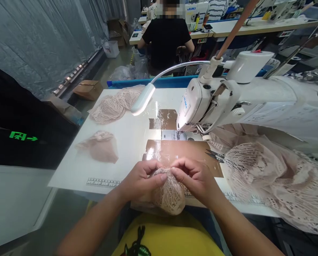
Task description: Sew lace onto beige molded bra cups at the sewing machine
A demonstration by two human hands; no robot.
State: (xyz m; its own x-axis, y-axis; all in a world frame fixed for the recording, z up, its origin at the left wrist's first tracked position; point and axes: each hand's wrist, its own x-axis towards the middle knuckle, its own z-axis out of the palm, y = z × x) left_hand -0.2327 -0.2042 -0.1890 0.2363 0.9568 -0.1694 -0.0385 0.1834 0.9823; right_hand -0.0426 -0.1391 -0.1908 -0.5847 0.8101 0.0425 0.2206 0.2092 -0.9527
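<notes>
A piece of beige lace fabric (171,197) hangs over the table's front edge, pinched along its top by both hands. My left hand (145,177) is closed on its upper left, thumb lying across the lace. Close beside it, my right hand (194,177) grips the upper right edge between thumb and fingers. Just beyond the hands lies a brown covering (185,149) on the sewing table, in front of the needle area of a white sewing machine (193,103). Dark thread snips (215,155) rest to the right, partly against a heap of lace.
Beige lace (116,105) lies at the table's back left, and a small sheer piece (101,146) nearer. A large lace heap (270,174) covers the right side. A lamp (143,99) on a bent neck overhangs the table. Ahead sits a person in black (166,42).
</notes>
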